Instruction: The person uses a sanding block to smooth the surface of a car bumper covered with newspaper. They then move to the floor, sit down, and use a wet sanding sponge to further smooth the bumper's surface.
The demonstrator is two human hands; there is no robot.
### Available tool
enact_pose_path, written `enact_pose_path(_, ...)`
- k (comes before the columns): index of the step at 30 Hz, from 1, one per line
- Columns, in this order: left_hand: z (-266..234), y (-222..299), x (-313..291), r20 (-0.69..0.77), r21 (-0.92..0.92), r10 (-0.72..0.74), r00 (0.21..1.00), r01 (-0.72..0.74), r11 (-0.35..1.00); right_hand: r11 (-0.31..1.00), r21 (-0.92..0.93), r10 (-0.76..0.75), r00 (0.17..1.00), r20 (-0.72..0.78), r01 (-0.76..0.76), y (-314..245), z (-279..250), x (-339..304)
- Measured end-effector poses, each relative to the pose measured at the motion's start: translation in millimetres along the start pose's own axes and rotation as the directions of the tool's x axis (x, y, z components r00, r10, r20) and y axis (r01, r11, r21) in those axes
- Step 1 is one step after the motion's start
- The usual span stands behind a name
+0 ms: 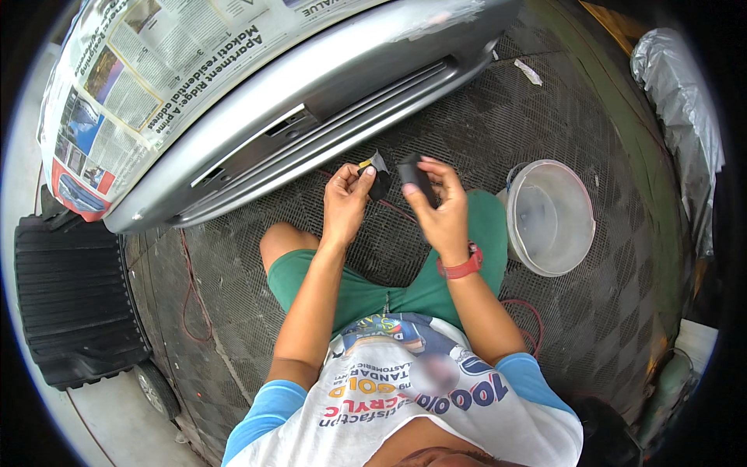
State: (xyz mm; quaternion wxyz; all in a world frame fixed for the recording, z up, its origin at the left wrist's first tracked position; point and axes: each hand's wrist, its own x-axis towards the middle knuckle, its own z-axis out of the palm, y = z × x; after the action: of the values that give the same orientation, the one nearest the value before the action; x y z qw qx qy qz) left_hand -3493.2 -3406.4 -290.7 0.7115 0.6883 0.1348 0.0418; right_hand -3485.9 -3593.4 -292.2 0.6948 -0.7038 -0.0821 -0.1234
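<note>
Dark woven matting (482,132) covers the ground of a car workshop, seen from above by someone crouching on it. Nearest the viewer is the person's white printed shirt with blue sleeves, then green shorts and bare knees.

Both forearms reach forward from there toward a silver car bumper (311,101), the main landmark. Just in front of the bumper's lower edge, the left hand (345,204) pinches a small dark folded sheet, probably sandpaper (379,177), between thumb and fingers, closed firmly on it. A yellow fleck shows at the sheet's top corner. Right beside it, the right hand (440,210), with a red watch (461,267) on its wrist, is clamped around a black sanding block (415,176), fingers curled over its top. The sheet and the block sit almost touching; whether they meet is unclear.

Right of the bumper and of the person's knee stands a white plastic bucket (549,218). Thin red cable (191,288) trails across the matting below the bumper.

Left of the bumper lies a black ribbed mat (74,303). Above the bumper, newspaper (132,70) masks the car body. Far right of the bumper, grey plastic sheeting (681,117) is bundled.
</note>
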Motion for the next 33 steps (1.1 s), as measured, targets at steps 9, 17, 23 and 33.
enact_pose_path(9,21.5,11.5,-15.0,0.225,-0.348,-0.06,0.972,0.138,0.927,0.997,0.004,0.072,0.996,-0.046,-0.072,6.3,19.3,-2.6)
enact_pose_path(17,7.4,2.5,-15.2,0.23,-0.384,-0.129,0.965,0.212,0.899,0.997,-0.081,0.005,0.989,0.15,0.008,7.1,17.2,-8.3)
enact_pose_path(23,-9.6,1.1,-17.9,0.213,-0.357,-0.183,0.96,0.251,0.9,0.867,0.208,0.33,0.833,0.443,-0.454,19.3,10.1,3.0)
enact_pose_path(33,-50.9,-108.2,-12.7,0.259,0.019,-0.408,0.875,0.418,0.908,0.718,-0.625,-0.48,0.869,-0.124,0.307,-72.9,-37.1,189.3)
